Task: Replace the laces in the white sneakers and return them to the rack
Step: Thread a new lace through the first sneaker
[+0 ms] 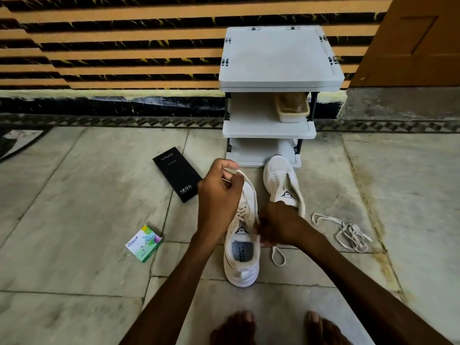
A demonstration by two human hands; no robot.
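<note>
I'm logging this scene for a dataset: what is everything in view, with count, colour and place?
rack: one, grey, against the wall
basket: one, beige, rack's middle shelf
sneakers: two, white, floor before rack
threaded lace: one, cream, in nearer sneaker
loose lace: one, cream, floor right of sneakers
long box: one, black, floor left of sneakers
small box: one, green-white, floor, nearer left
feet: two, bare, bottom edge
left hand: pinches threaded lace, raised
right hand: grips threaded lace at nearer sneaker's tongue
</note>
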